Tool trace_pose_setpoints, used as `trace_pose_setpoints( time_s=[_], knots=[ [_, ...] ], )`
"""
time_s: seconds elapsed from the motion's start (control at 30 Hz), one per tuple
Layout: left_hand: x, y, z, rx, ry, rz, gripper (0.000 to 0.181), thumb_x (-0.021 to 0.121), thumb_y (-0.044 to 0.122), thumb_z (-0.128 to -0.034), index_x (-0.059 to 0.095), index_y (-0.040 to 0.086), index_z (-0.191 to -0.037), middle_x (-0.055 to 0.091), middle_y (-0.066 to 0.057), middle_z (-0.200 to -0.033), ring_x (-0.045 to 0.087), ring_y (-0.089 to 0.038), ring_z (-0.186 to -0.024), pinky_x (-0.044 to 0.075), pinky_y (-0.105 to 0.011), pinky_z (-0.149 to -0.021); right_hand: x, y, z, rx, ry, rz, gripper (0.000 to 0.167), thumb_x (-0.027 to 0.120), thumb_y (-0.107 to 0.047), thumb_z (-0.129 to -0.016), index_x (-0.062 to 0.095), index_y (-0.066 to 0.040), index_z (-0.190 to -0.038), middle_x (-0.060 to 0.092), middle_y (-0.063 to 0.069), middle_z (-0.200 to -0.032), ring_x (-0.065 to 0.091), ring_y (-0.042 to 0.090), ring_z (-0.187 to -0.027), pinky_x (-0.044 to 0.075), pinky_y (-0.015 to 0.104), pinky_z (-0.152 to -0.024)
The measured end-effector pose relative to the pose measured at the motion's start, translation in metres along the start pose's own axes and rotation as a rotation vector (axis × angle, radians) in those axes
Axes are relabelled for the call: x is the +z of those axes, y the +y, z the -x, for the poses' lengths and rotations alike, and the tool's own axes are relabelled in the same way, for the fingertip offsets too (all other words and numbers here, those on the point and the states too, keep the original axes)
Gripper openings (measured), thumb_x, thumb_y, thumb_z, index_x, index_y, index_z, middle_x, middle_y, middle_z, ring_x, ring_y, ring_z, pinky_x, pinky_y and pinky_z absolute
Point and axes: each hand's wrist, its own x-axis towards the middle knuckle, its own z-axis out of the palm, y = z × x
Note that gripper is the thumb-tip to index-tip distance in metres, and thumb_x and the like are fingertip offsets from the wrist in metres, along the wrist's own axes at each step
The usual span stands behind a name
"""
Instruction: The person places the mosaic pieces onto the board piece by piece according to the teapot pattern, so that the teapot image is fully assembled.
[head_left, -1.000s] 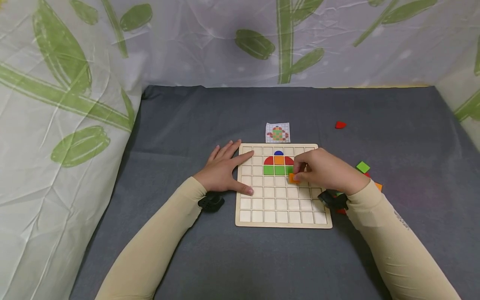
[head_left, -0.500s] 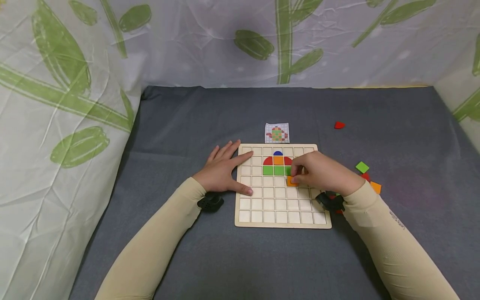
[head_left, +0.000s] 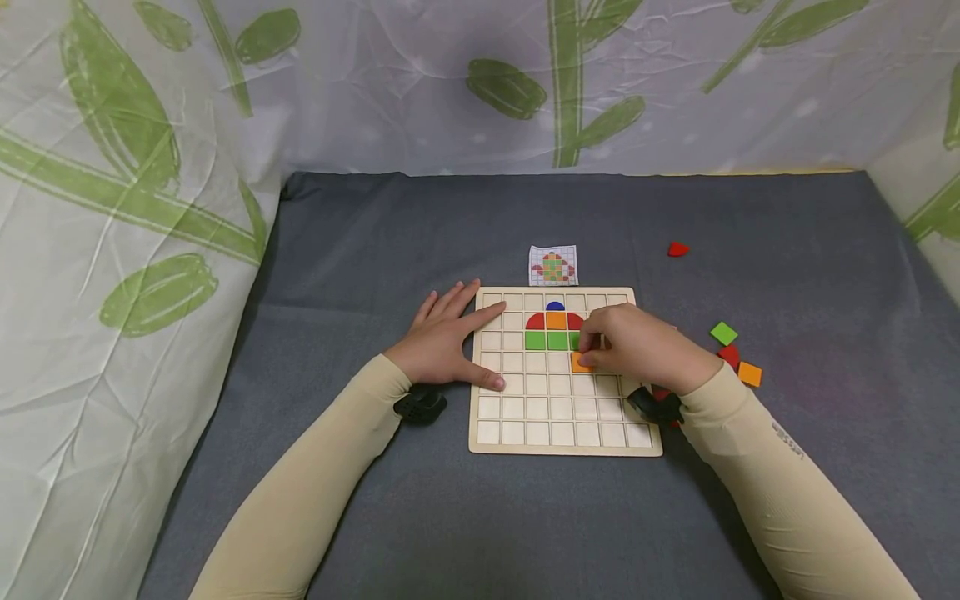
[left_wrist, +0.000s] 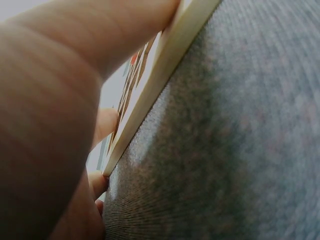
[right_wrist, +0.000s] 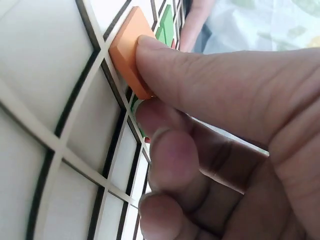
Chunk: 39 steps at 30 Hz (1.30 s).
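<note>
A wooden grid board (head_left: pixel 525 447) lies on the dark cloth. My left hand (head_left: pixel 444 343) rests spread at its left edge, thumb and index finger over the rim. My right hand (head_left: pixel 651 346) holds an orange square tile (right_wrist: pixel 131 50) between thumb and fingers, at a grid cell below the green tiles; the tile stands slightly tilted in the right wrist view. Set in the board are a blue piece (head_left: pixel 555 307), red rounded pieces (head_left: pixel 535 322), an orange square (head_left: pixel 556 321) between them, and a row of green squares (head_left: pixel 557 340), partly hidden by my right fingers.
A small pattern card (head_left: pixel 552 267) lies behind the board. A red piece (head_left: pixel 678 249) sits apart at the back right. Loose green (head_left: pixel 723 333), red (head_left: pixel 729 357) and orange (head_left: pixel 750 374) pieces lie right of the board, some others partly under my right wrist.
My right hand has moved slightly left and the orange tile has come to a cell below the right green square. The left hand stays at the board's edge.
</note>
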Motion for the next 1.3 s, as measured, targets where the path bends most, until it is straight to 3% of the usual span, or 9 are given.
trace_pose_setpoints(
  time_s=[0.23,0.4,0.7,1.07,1.3],
  knots=[
    [0.001,0.0,0.0,-0.004,0.008,-0.001,0.116,0.085,0.071,-0.075,0.025,0.035,-0.168,-0.005,-0.004,-0.178,-0.007,-0.029,-0.164,-0.01,-0.055,-0.129,-0.001,0.0,0.0,0.024,-0.03,0.003,0.016,0.084,-0.011,-0.09,0.074,-0.017,-0.078,0.064,-0.007,-0.076,0.055,0.014,-0.07,0.048,0.031,-0.062],
    [0.001,0.0,0.0,-0.003,0.008,-0.002,0.116,0.085,0.071,-0.0748,0.025,0.035,-0.168,-0.005,-0.004,-0.178,-0.007,-0.029,-0.164,-0.01,-0.055,-0.129,-0.009,0.003,0.005,0.026,-0.007,-0.013,0.016,0.083,-0.006,-0.089,0.075,-0.016,-0.079,0.065,-0.006,-0.075,0.055,0.014,-0.067,0.048,0.032,-0.061],
    [0.0,0.002,-0.004,0.015,-0.01,-0.024,0.117,0.084,0.073,-0.0742,0.025,0.036,-0.168,-0.005,-0.003,-0.178,-0.007,-0.027,-0.164,-0.01,-0.055,-0.129,-0.031,0.019,0.024,0.149,0.0,-0.046,0.006,0.082,-0.013,-0.092,0.08,-0.014,-0.097,0.072,-0.003,-0.088,0.059,0.016,-0.074,0.051,0.033,-0.064],
    [0.001,-0.002,-0.002,0.004,-0.006,-0.011,0.117,0.084,0.073,-0.0741,0.024,0.036,-0.168,-0.005,-0.003,-0.178,-0.008,-0.028,-0.164,-0.011,-0.056,-0.128,-0.056,0.068,0.036,0.319,-0.032,-0.126,0.024,0.082,-0.022,-0.094,0.077,-0.009,-0.114,0.073,0.004,-0.102,0.064,0.021,-0.084,0.055,0.035,-0.074],
    [0.002,-0.003,-0.001,-0.006,0.004,-0.012,0.117,0.083,0.074,-0.0744,0.025,0.037,-0.168,-0.005,-0.003,-0.178,-0.007,-0.027,-0.164,-0.01,-0.055,-0.129,-0.062,0.095,0.044,0.348,-0.023,-0.15,0.027,0.081,-0.022,-0.095,0.075,-0.005,-0.115,0.075,0.004,-0.102,0.067,0.021,-0.088,0.054,0.031,-0.073]
  ],
)
